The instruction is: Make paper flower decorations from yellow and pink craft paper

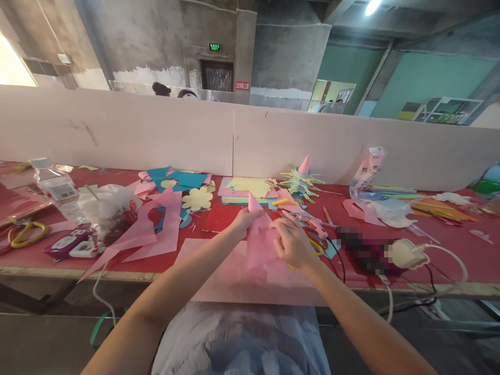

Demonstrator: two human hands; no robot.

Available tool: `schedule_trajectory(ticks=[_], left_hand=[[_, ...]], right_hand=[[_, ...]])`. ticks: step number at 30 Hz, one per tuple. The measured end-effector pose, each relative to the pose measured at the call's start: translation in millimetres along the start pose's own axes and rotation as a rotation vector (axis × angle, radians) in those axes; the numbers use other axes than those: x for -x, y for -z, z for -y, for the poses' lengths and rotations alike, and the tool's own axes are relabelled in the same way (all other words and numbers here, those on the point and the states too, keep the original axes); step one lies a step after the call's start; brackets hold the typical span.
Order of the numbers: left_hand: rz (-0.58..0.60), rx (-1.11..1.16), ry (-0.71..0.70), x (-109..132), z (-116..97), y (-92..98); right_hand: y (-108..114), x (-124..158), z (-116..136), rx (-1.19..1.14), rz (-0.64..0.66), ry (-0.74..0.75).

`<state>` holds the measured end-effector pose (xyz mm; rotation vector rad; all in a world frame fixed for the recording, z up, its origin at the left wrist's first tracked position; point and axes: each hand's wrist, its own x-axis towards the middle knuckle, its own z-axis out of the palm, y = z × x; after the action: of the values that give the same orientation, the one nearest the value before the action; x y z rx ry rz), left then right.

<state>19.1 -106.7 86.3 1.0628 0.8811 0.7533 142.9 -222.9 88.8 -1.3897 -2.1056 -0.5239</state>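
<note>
A sheet of pink paper (pixel 260 245), rolled into a pointed cone, stands tip-up in front of me. My left hand (pixel 246 220) is closed on its left side, just below the tip. At the cone's right edge, my right hand (pixel 292 240) has its fingers curled in against the paper; its fingertips are partly hidden. Beneath both hands a larger flat pink sheet (pixel 219 284) lies along the table's front edge. Right behind my right hand are a pink-handled tool (pixel 317 227) and the yellow handle (pixel 318 247) of what looks like scissors.
A fringed paper tree with a pink cone top (pixel 303 166) stands at the back, beside stacked coloured paper (pixel 250 186). Cut pink scraps (pixel 167 224), a yellow paper flower (pixel 197 199) and a bottle (pixel 57 185) lie leftward. A plug with cables (pixel 408 253) is at right.
</note>
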Motion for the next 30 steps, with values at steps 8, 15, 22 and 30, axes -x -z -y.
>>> schedule_trajectory(ticks=[8,15,22,30], left_hand=[[0.004,-0.014,0.016,1.3,-0.2,-1.1],[0.016,0.013,-0.004,0.9,0.2,-2.3],[0.004,0.045,-0.039,-8.5,4.7,5.3],[0.161,0.084,-0.138,1.0,0.2,3.8]], right_hand=[[2.7,-2.6,1.4,-0.039,-0.022,-0.013],[-1.0,-0.6,1.1,-0.079,-0.014,-0.001],[0.3,9.4,-2.2,-0.196,-0.183,-0.145],[14.0,-1.5,-23.6,-0.615,-0.08,-0.675]])
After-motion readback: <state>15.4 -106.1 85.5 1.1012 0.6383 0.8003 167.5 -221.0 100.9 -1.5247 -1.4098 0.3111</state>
